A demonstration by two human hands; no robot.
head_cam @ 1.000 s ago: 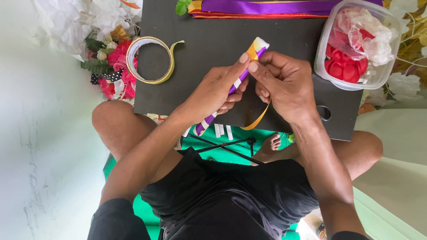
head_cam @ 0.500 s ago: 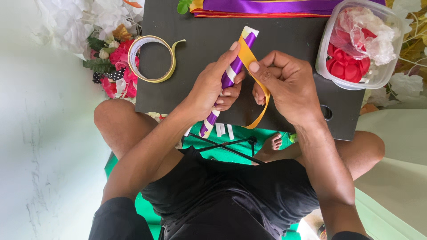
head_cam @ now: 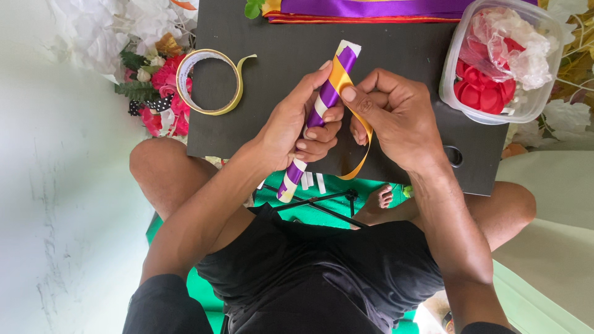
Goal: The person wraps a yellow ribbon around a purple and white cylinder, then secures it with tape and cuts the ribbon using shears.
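Left-hand grip [head_cam: 297, 127] is wrapped around a slim paper stick spiralled in purple and white ribbon [head_cam: 322, 105], fingers curled under it and thumb laid along its top, so the hand is clamped on the stick's middle. That stick slants from upper right to lower left, its top end over the table and its bottom end poking past the table's near edge above the lap. Right-hand grip [head_cam: 396, 117] pinches a glossy yellow-orange satin ribbon [head_cam: 356, 133] between thumb and forefinger, just beside the stick; the ribbon crosses the stick's upper part under the left thumb tip, then hangs in a loose curve below the right hand. Both hands touch each other at the fingers.

Beneath them lies a dark, flat rectangular table [head_cam: 260, 80] resting across the person's knees. On its left part sits a roll of yellow ribbon tape [head_cam: 207, 80] with a short free tail. At the right corner stands a clear plastic tub [head_cam: 495, 62] holding red round pieces and crumpled clear film. Along the far edge lie folded purple and orange ribbon strips [head_cam: 371, 8]. Left of the table is a cluster of red and white artificial flowers [head_cam: 158, 86].
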